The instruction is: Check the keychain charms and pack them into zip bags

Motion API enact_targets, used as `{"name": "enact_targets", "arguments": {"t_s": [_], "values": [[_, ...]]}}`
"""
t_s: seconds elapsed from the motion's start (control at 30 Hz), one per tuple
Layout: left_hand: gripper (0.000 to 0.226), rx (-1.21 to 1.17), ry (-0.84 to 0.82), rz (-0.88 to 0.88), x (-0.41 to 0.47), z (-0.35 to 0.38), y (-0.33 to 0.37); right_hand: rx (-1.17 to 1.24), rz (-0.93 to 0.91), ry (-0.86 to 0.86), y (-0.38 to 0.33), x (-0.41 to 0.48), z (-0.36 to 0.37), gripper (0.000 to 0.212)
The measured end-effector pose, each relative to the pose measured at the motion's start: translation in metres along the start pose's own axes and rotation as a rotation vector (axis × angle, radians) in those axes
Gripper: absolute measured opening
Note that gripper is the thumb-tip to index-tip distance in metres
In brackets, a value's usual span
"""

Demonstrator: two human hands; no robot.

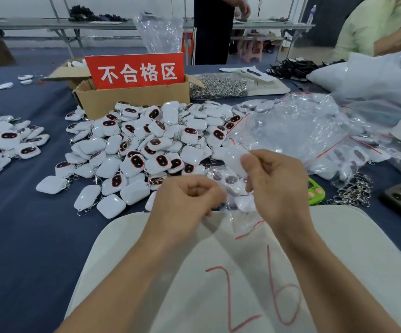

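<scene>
So your left hand (187, 200) pinches the clear red-sealed plastic zip bag (239, 222) over the far edge of the cream mat (146, 260), mouth toward you. Your right hand (276, 186) grips a glossy white charm (234, 158). Bare blue cloth (26, 236) on the left.

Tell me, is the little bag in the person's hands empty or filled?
Not empty: several white charms show through the clear zip bag.

Head camera looks down, close over the table (26, 236), edges seemingly warped.
</scene>
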State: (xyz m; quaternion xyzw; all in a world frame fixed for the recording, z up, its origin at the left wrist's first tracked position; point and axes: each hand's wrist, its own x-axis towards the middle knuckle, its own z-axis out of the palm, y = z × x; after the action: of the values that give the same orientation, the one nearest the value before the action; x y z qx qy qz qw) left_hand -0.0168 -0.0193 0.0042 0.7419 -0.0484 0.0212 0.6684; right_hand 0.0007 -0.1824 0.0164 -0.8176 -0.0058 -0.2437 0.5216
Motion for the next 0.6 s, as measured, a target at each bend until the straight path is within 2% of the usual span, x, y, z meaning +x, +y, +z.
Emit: {"name": "enact_targets", "arguments": {"t_s": [0.07,0.13,0.23,0.33,0.4,0.5,0.6], "values": [[0.021,0.222,-0.101,0.067,-0.009,0.007,-0.002,0.129,0.124,0.067,0.000,0.006,-0.006,0.017],[0.033,0.498,-0.124,0.157,-0.014,0.013,-0.006,0.229,0.199,0.103,-0.001,0.008,-0.010,0.017],[0.025,0.665,-0.098,0.249,-0.015,0.017,-0.008,0.384,0.272,0.095,-0.002,0.011,-0.016,0.012],[0.014,0.558,-0.030,0.137,-0.014,0.017,-0.009,0.454,0.328,0.019,-0.003,0.013,-0.026,0.017],[0.003,0.345,-0.033,0.038,-0.013,0.018,-0.009,0.440,0.282,-0.105,-0.003,0.013,-0.033,0.014],[0.005,0.086,-0.018,-0.058,-0.011,0.018,-0.006,0.367,0.154,-0.282,-0.006,0.012,-0.038,0.006],[0.011,0.058,0.075,-0.054,-0.006,0.014,-0.005,0.228,0.039,-0.388,-0.005,0.011,-0.038,0.007]]}}
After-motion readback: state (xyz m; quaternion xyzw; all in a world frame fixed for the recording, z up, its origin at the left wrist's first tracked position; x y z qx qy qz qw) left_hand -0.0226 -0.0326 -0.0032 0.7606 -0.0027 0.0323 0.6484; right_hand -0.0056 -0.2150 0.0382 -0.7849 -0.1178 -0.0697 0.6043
